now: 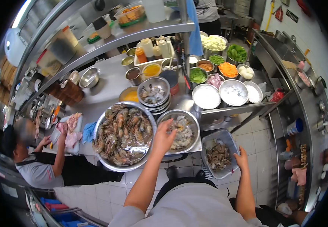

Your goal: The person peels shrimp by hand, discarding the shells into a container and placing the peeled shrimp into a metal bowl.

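My left hand (164, 137) is over the near left side of a steel bowl (197, 140) of peeled shrimp (183, 133), its fingers apart. No shrimp shows between them. My right hand (242, 159) is beside the right rim of a grey plastic bin (230, 173), fingers apart; whether it touches the rim is unclear. Shrimp heads and shells (218, 156) lie in the bin. Left of my left arm stands a large steel basin (100, 152) heaped with whole unpeeled shrimp (123, 132). Behind it, a stack of steel bowls (163, 108) has more shrimp in the top one.
At the left, a co-worker (44, 162) handles meat at a white cutting board (77, 130). Bowls of white powder (206, 96) and cut vegetables (228, 70) line the right counter. A steel shelf (114, 38) crosses above the table. Sauce bottles (147, 47) stand at the back.
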Tool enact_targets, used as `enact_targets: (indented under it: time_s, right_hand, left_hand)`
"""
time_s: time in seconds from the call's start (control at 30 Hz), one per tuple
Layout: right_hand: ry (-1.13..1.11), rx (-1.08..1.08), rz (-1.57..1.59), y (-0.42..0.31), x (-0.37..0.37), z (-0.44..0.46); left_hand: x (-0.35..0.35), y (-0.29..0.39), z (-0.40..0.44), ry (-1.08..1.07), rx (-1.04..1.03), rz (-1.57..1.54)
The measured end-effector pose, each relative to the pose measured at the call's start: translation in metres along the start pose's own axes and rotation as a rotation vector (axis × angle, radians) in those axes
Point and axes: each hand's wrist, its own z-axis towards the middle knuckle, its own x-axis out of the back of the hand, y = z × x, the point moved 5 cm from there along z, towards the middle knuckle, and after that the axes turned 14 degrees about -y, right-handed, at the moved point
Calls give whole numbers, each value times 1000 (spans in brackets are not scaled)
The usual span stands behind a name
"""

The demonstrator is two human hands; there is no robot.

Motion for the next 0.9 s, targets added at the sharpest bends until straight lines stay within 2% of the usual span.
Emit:
enact_targets:
  time_s: [0.07,0.13,0.2,0.23,0.37,0.47,0.53,0.6,0.63,0.67,0.73,0.77,0.83,0.87,0.9]
  right_hand:
    - [-9,9,77,3,-6,6]
    - [-64,60,149,3,-15,14]
    - [-114,66,178,-8,-18,14]
    - [-161,71,205,-15,-20,13]
    - [-249,62,218,-36,-28,14]
    - [-264,96,161,-51,-36,16]
    - [-307,103,256,-63,-40,17]
    - [-310,136,262,-77,-39,15]
    - [-311,169,268,-85,-39,14]
    - [-309,169,270,-92,-37,12]
    - [-291,244,260,-112,-31,9]
    - [-287,244,262,-123,-27,7]
    - [-358,303,479,-161,-16,-3]
    - [-348,299,477,-184,-7,-10]
    - [-307,414,407,-216,6,-20]
  left_hand:
    - [39,-10,-14,70,-3,148]
    - [76,-39,-30,123,176,167]
    - [105,-56,-47,15,298,364]
    - [114,-57,-55,-78,469,372]
    - [96,-98,-82,-131,512,506]
    - [81,-95,-84,-165,478,590]
    - [88,-92,-84,-164,502,563]
    - [102,-101,-87,-98,518,251]
    - [111,-82,-87,-96,614,56]
    - [116,-86,-87,-97,612,57]
    - [126,-83,-83,-12,394,-541]
    - [130,-73,-80,-67,348,-640]
    - [125,-45,-70,-129,320,-694]
    - [118,-30,-63,-190,293,-749]
    - [109,-12,-53,-316,244,-689]
